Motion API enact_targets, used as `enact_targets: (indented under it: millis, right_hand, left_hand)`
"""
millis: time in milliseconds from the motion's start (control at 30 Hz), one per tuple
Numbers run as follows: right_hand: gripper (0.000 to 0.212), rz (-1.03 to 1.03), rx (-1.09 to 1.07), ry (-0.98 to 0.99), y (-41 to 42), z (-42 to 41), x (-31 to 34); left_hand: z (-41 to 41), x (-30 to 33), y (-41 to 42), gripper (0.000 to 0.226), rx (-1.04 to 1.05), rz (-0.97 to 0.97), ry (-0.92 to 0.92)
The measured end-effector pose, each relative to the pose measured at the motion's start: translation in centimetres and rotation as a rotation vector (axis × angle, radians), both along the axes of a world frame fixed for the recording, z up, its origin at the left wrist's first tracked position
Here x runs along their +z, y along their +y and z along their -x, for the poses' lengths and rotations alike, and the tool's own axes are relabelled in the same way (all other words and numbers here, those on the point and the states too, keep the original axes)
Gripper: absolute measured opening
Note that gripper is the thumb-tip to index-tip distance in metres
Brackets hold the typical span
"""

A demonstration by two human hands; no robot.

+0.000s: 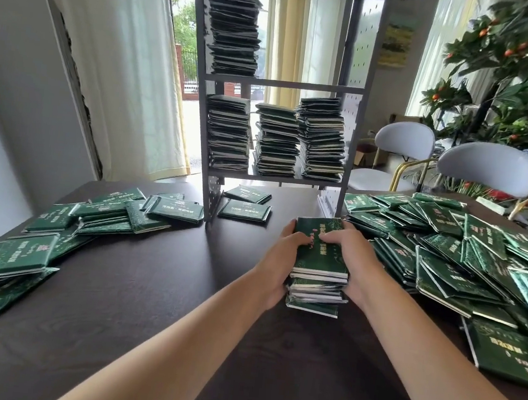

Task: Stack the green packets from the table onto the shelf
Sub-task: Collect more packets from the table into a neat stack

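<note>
Both hands, left hand (pixel 277 260) and right hand (pixel 352 264), clasp the packet stack (pixel 319 264) before the shelf (pixel 284 84); squeezing evenly should prevent slipping.

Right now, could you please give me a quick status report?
Both hands, left and right, gripping packet stack on table. Shelf ahead, path clear.

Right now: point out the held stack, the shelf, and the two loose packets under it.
held stack (pixel 319 238), head view, top packet's face between the hands
shelf (pixel 284 84), head view, middle board's front edge
two loose packets (pixel 244 210), head view, nearer packet's face
</note>
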State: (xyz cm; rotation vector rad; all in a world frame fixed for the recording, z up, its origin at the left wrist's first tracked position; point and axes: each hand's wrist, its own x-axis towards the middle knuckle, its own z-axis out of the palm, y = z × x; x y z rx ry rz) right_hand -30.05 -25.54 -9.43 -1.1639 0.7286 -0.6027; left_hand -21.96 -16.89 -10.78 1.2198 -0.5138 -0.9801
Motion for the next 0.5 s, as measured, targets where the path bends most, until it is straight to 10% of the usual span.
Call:
enact_targets:
  millis: [267,500]
  right_hand:
    - [0.032,0.074,0.006,0.017,-1.3,-0.7,-2.0]
    - [0.028,0.053,0.073,-0.04,-1.7,-0.3,-2.1]
  left_hand:
    - [-7.1,-0.7,-2.0,0.016,0.155,-0.351,-0.66]
    - [-15.0,-2.7,-8.1,0.049,0.158,-0.68,-1.282]
